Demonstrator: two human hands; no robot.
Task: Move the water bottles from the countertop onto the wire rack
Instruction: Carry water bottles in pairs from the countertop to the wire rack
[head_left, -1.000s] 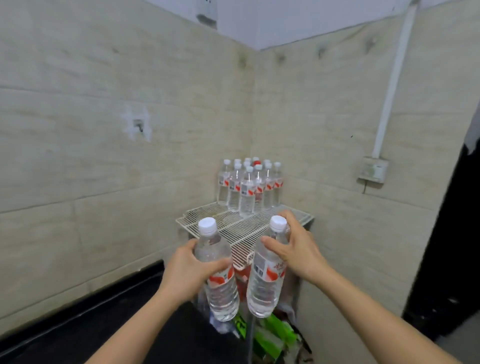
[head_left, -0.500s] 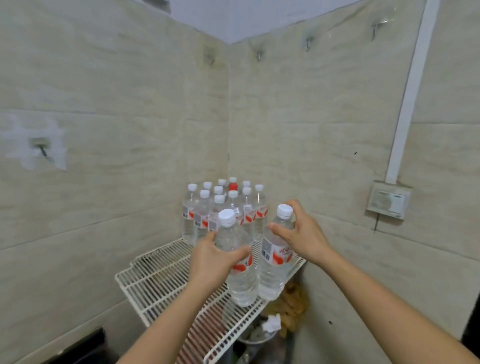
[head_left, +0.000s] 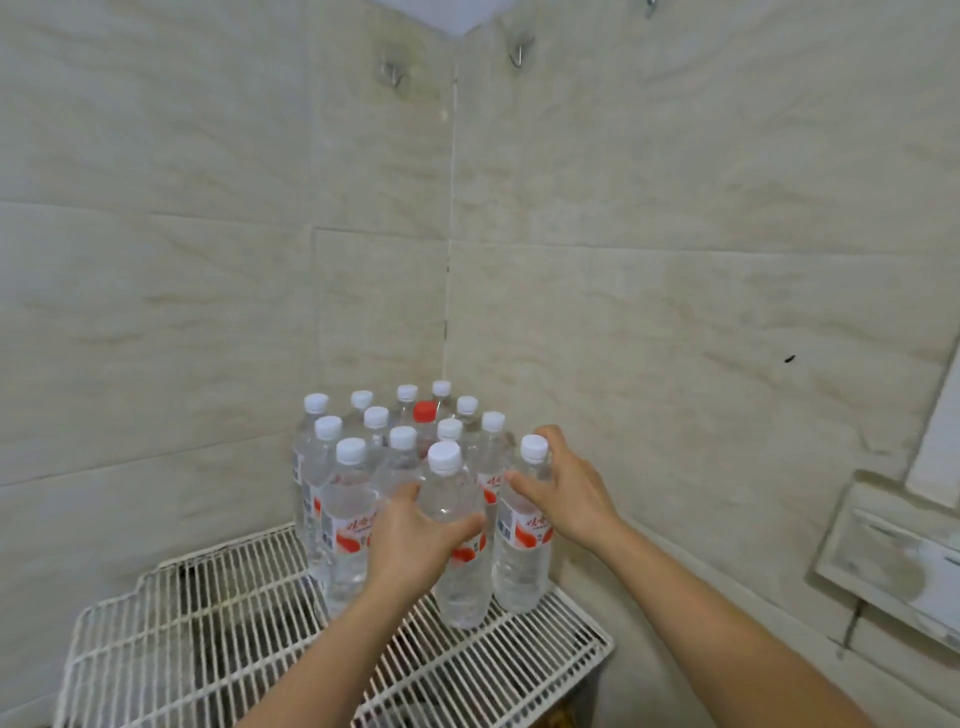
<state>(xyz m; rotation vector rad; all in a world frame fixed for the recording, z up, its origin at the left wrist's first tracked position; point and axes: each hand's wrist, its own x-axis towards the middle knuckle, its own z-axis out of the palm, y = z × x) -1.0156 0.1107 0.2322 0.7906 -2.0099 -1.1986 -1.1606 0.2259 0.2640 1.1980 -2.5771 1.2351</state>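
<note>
**Two bottles held upright at the front of the cluster on the wire rack**

Head view: the left hand (head_left: 415, 540) is wrapped around the middle of a clear water bottle (head_left: 457, 551) with a white cap, fingers curled over its front at label height, thumb on the near side. The bottle stands upright, and its base looks to be at the rack's surface, though whether it rests on the wires or sits just above them cannot be told. The right hand (head_left: 566, 499) grips a second water bottle (head_left: 522, 545) just to the right of the first, the index finger reaching up beside the white cap and the other fingers closed around the shoulder and upper label. This bottle is also upright, its base down at the white wire rack (head_left: 218, 623), close to the rack's right edge and the tiled wall (head_left: 649, 312).

The two held bottles stand side by side, touching or nearly so. Directly behind and to the left of them is a tight cluster of standing bottles (head_left: 358, 519) pushed into the corner of the walls; all have white caps except one red-capped bottle (head_left: 424, 413) near the back. The front and left part of the rack is bare wire. An electrical box (head_left: 898, 561) is mounted on the wall at far right, and two metal hooks (head_left: 395, 73) hang high near the corner.
</note>
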